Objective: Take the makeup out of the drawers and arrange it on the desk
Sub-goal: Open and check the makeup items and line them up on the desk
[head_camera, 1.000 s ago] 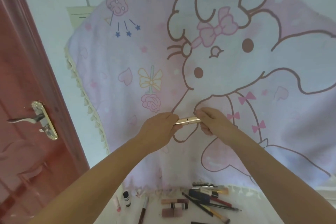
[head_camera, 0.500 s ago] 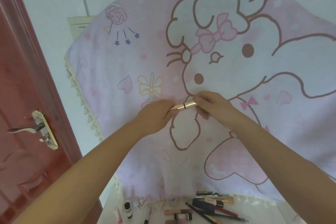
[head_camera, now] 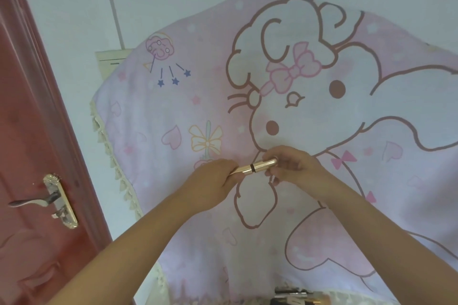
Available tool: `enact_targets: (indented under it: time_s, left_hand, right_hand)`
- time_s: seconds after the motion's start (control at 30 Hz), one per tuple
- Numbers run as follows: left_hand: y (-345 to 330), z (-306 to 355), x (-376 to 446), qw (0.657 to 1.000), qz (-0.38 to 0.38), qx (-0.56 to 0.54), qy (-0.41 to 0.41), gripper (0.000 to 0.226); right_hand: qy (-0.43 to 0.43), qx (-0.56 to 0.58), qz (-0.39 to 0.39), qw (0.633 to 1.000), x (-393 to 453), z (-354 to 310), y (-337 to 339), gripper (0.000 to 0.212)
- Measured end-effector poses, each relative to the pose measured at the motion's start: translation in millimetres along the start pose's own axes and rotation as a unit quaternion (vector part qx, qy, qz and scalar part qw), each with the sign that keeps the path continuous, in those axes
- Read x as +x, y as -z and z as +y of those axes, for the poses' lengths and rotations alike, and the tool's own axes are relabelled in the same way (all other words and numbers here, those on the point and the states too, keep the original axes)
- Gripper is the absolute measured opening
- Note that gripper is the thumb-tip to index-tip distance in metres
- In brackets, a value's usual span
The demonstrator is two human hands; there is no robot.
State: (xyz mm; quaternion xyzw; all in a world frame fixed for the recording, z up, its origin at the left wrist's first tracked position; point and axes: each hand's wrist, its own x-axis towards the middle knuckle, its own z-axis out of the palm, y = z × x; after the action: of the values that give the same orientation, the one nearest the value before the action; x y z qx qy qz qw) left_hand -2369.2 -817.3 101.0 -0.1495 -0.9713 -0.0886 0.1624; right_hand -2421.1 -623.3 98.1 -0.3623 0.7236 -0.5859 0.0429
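Observation:
A slim gold makeup tube (head_camera: 256, 167) with a thin black ring round its middle is held level in the air in front of a pink cartoon cloth. My left hand (head_camera: 210, 184) pinches its left end. My right hand (head_camera: 291, 164) grips its right end with curled fingers. Both arms reach up from the bottom of the view. At the bottom edge a few dark and gold makeup items (head_camera: 290, 297) lie on the desk, mostly cut off by the frame.
The pink cloth (head_camera: 322, 119) with a cartoon animal hangs over something tall behind the desk, with a tasselled fringe (head_camera: 111, 156) down its left side. A red door (head_camera: 29, 156) with a metal handle (head_camera: 37, 202) stands at the left. Pale wall lies above.
The view has tilted upward, so most of the makeup on the desk has slipped out of the bottom. Both hands still hold the gold tube, now tilted up slightly at its right end.

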Motion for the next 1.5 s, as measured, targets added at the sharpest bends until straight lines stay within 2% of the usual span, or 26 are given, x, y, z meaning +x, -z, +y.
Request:
enact_targets:
  time_s: [0.07,0.13,0.2,0.27,0.33,0.47,0.5,0.57,0.6,0.67,0.73,0.8,0.87,0.97,1.0,1.07,1.1,1.17,1.23,1.33,1.4,1.5]
  left_hand:
    - [2,-1,-3,1.0,0.002,-0.003,0.0,0.024]
    - [5,1,-6,1.0,0.001,-0.002,0.001,0.025]
    - [6,4,-9,1.0,-0.005,0.008,-0.005,0.022]
    - [5,4,-13,1.0,-0.007,0.014,-0.009,0.022]
    - [3,3,-16,1.0,-0.005,0.004,-0.007,0.023]
    - [4,-2,-17,1.0,0.0,-0.007,-0.003,0.032]
    - [4,-3,-18,1.0,0.0,-0.005,-0.003,0.034]
    - [7,-3,-19,1.0,0.002,-0.003,-0.004,0.034]
    - [9,-3,-19,1.0,0.001,-0.002,-0.003,0.033]
    - [11,-3,-18,1.0,-0.003,0.003,-0.002,0.033]
    - [12,-3,-18,1.0,-0.002,0.001,0.002,0.033]
    - [12,-2,-18,1.0,-0.001,-0.003,0.006,0.035]
    - [12,-1,-18,1.0,-0.004,-0.012,0.007,0.037]
    - [10,-1,-17,1.0,-0.012,0.005,0.0,0.034]
    - [9,-1,-17,1.0,-0.012,0.012,-0.002,0.033]
    - [8,-2,-16,1.0,-0.008,0.019,-0.005,0.033]
    - [8,-1,-15,1.0,-0.008,0.024,-0.007,0.033]
    - [7,3,-13,0.999,-0.016,0.034,-0.015,0.031]
    - [7,6,-13,0.999,-0.03,0.03,-0.019,0.026]
    - [5,5,-12,0.999,-0.032,0.015,-0.016,0.026]
    - [3,3,-10,0.999,-0.031,0.012,-0.014,0.026]
    - [0,3,-8,0.999,-0.03,0.01,-0.014,0.028]
  right_hand:
    - [-0.02,0.025,-0.022,0.999,-2,-2,-1,0.028]
    - [-0.052,0.002,-0.018,0.998,-3,-6,-4,0.017]
    - [-0.058,-0.064,-0.014,0.996,-2,-6,-6,0.028]
    - [-0.03,-0.094,-0.019,0.995,-4,-4,-8,0.026]
    - [0.011,-0.06,-0.018,0.998,-6,0,-9,0.021]
    - [0.013,-0.05,-0.028,0.998,-5,1,-7,0.04]
    - [-0.003,-0.056,-0.04,0.998,-5,-1,-8,0.038]
    - [-0.036,-0.073,-0.048,0.996,-5,-6,-9,0.014]
    - [-0.046,-0.092,-0.042,0.994,-4,-9,-9,0.016]
    - [-0.053,-0.135,-0.024,0.989,-4,-8,-8,0.032]
    - [-0.025,-0.15,-0.029,0.988,-5,-4,-8,0.028]
    - [0.014,-0.128,-0.025,0.991,-5,-1,-9,0.024]
    - [0.034,-0.105,-0.005,0.994,-6,1,-8,0.038]
    - [0.02,-0.066,-0.047,0.996,-4,3,-7,0.051]
    - [0.001,-0.052,-0.062,0.997,-4,0,-9,0.047]
    - [-0.037,-0.044,-0.071,0.996,-3,-3,-10,0.018]
    - [-0.045,-0.066,-0.063,0.995,-2,-3,-10,0.019]
    - [-0.042,-0.126,-0.044,0.99,0,-1,-11,0.038]
    - [-0.013,-0.127,-0.038,0.991,-2,3,-11,0.033]
    - [0.053,-0.11,-0.03,0.992,-6,11,-7,0.014]
    - [0.072,-0.099,-0.027,0.992,-8,15,-4,0.017]
    - [0.049,-0.054,-0.041,0.996,-8,17,-3,0.02]
